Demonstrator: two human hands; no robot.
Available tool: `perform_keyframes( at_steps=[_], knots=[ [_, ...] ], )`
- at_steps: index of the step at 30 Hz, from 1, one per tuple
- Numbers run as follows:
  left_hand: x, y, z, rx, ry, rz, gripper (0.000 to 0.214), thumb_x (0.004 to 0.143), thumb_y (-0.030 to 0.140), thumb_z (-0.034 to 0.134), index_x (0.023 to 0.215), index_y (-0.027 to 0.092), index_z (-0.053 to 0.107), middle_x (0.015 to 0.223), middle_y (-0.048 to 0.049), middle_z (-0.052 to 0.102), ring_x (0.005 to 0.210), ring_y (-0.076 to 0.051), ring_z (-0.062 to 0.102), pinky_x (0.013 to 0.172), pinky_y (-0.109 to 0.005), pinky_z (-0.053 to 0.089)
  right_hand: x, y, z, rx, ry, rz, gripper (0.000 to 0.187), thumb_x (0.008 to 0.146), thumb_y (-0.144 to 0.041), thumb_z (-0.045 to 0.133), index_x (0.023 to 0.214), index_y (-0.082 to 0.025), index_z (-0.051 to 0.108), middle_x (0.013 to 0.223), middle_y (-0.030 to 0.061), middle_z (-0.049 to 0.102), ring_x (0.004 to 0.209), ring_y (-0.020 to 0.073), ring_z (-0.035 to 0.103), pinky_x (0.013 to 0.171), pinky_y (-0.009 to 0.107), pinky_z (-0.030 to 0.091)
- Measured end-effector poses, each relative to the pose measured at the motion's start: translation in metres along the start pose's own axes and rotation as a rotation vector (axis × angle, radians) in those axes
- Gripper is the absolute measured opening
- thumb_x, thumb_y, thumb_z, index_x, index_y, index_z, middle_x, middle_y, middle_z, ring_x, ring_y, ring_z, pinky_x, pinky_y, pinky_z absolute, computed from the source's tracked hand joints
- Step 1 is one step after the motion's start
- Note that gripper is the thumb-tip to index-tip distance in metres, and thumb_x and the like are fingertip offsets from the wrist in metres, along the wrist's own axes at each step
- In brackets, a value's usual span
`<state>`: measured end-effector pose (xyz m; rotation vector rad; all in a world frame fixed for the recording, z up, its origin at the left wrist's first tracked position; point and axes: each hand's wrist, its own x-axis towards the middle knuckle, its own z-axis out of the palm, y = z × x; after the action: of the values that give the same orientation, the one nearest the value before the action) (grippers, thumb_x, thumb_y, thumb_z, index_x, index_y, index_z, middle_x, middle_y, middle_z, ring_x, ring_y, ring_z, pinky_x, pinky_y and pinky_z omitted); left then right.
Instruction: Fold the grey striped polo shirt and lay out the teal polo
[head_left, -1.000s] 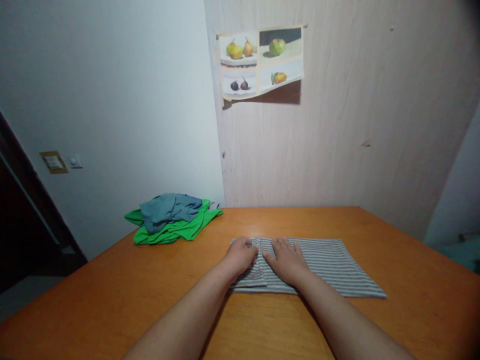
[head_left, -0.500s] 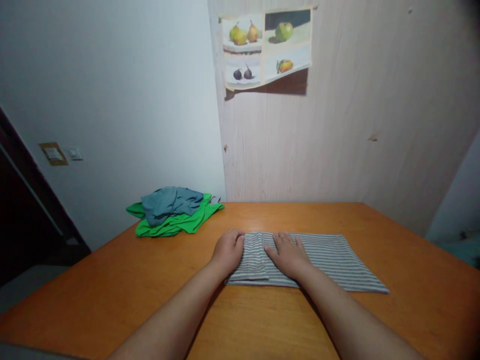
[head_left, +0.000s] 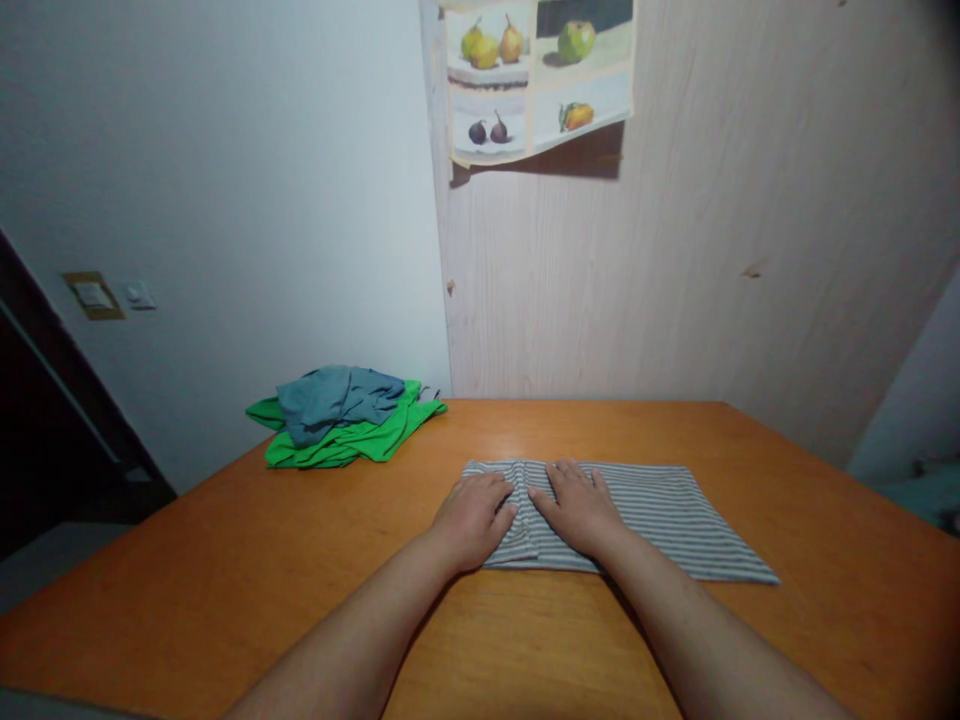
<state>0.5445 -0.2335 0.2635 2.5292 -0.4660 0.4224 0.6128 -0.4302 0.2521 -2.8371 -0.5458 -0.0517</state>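
Both hands are lying flat, palms down with fingers spread a little, on a striped cloth (head_left: 645, 520). The left hand (head_left: 472, 518) is pressing on the cloth's left end, and the right hand (head_left: 576, 508) is sitting just beside it, thumbs nearly touching. Neither hand is holding anything. The cloth is lying folded in the middle of the orange surface (head_left: 225, 590). A green cloth (head_left: 352, 445) with a blue-gray cloth (head_left: 334, 398) on top is sitting at the far left corner.
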Motion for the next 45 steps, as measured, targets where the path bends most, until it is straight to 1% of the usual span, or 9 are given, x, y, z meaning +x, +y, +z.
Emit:
perform_keyframes(
  at_steps=[4, 9, 13, 16, 20, 28, 37, 40, 45],
  knots=[
    [0.000, -0.001, -0.001, -0.057, -0.016, 0.004, 0.031, 0.092, 0.036, 0.059, 0.118, 0.023, 0.070, 0.127, -0.0123, 0.067, 0.121, -0.030, 0.057, 0.110, -0.042, 0.037, -0.004, 0.001, -0.002, 0.055, 0.067, -0.039, 0.066, 0.096, -0.056, 0.039, 0.146, -0.015, 0.048, 0.156, 0.0153, 0.042, 0.147, 0.0319, 0.031, 0.120, 0.053, 0.009],
    [0.002, -0.010, -0.007, -0.290, 0.066, -0.128, 0.028, 0.092, 0.030, 0.055, 0.114, 0.021, 0.070, 0.118, -0.0075, 0.071, 0.111, -0.023, 0.063, 0.102, -0.032, 0.045, -0.018, -0.001, -0.023, 0.203, 0.179, -0.212, 0.042, 0.093, -0.042, 0.049, 0.122, -0.018, 0.066, 0.133, 0.0117, 0.064, 0.125, 0.0245, 0.054, 0.106, 0.034, 0.036],
    [0.006, -0.021, -0.016, -0.422, 0.198, -0.203, 0.025, 0.091, 0.028, 0.051, 0.103, 0.019, 0.071, 0.103, -0.0047, 0.074, 0.100, -0.021, 0.065, 0.092, -0.030, 0.049, -0.040, -0.011, -0.048, 0.332, -0.061, -0.364, 0.018, 0.089, -0.035, 0.054, 0.091, -0.023, 0.067, 0.084, 0.0006, 0.069, 0.078, 0.0167, 0.061, 0.069, 0.026, 0.041],
    [0.006, -0.026, -0.020, -0.417, 0.246, -0.244, 0.025, 0.091, 0.030, 0.050, 0.098, 0.018, 0.070, 0.096, -0.0035, 0.073, 0.094, -0.019, 0.065, 0.086, -0.028, 0.050, -0.056, -0.017, -0.059, 0.375, -0.209, -0.397, 0.015, 0.082, -0.032, 0.063, 0.094, -0.024, 0.064, 0.074, -0.0028, 0.063, 0.066, 0.0138, 0.054, 0.057, 0.024, 0.032],
    [0.006, -0.030, -0.017, -0.376, 0.205, -0.234, 0.024, 0.091, 0.030, 0.049, 0.094, 0.019, 0.069, 0.092, -0.0024, 0.072, 0.088, -0.018, 0.065, 0.080, -0.027, 0.049, -0.065, -0.021, -0.062, 0.313, -0.265, -0.385, 0.026, 0.076, -0.024, 0.063, 0.102, -0.026, 0.061, 0.074, -0.0041, 0.062, 0.065, 0.0131, 0.051, 0.055, 0.024, 0.027],
    [0.005, -0.031, -0.011, -0.160, 0.125, -0.134, 0.018, 0.088, 0.023, 0.051, 0.093, 0.020, 0.068, 0.096, -0.0032, 0.071, 0.093, -0.019, 0.063, 0.083, -0.028, 0.048, -0.062, -0.025, -0.057, 0.277, -0.243, -0.387, 0.015, 0.073, -0.011, 0.049, 0.079, -0.023, 0.056, 0.071, -0.0042, 0.062, 0.066, 0.0118, 0.049, 0.057, 0.024, 0.027],
    [0.003, -0.017, -0.018, 0.084, 0.056, -0.104, 0.015, 0.090, 0.023, 0.051, 0.095, 0.020, 0.065, 0.098, -0.0063, 0.069, 0.095, -0.021, 0.062, 0.085, -0.032, 0.048, -0.064, -0.024, -0.052, 0.323, -0.273, -0.383, 0.012, 0.074, -0.012, 0.051, 0.075, -0.022, 0.058, 0.067, -0.0041, 0.061, 0.062, 0.0114, 0.047, 0.054, 0.023, 0.026],
    [0.001, -0.005, -0.017, 0.147, 0.038, -0.051, 0.016, 0.092, 0.024, 0.050, 0.097, 0.019, 0.065, 0.100, -0.0078, 0.068, 0.097, -0.023, 0.061, 0.088, -0.034, 0.048, -0.058, -0.022, -0.048, 0.388, -0.199, -0.357, 0.010, 0.082, -0.020, 0.052, 0.078, -0.022, 0.061, 0.071, -0.0030, 0.064, 0.065, 0.0129, 0.053, 0.056, 0.024, 0.029],
    [-0.005, 0.015, -0.011, 0.182, -0.080, 0.033, 0.026, 0.097, 0.035, 0.048, 0.110, 0.020, 0.065, 0.115, -0.0106, 0.068, 0.113, -0.027, 0.060, 0.101, -0.042, 0.045, -0.042, -0.012, -0.037, 0.432, 0.065, -0.276, 0.019, 0.091, -0.034, 0.049, 0.082, -0.023, 0.062, 0.074, -0.0013, 0.065, 0.072, 0.0163, 0.059, 0.065, 0.026, 0.038]
  ],
)
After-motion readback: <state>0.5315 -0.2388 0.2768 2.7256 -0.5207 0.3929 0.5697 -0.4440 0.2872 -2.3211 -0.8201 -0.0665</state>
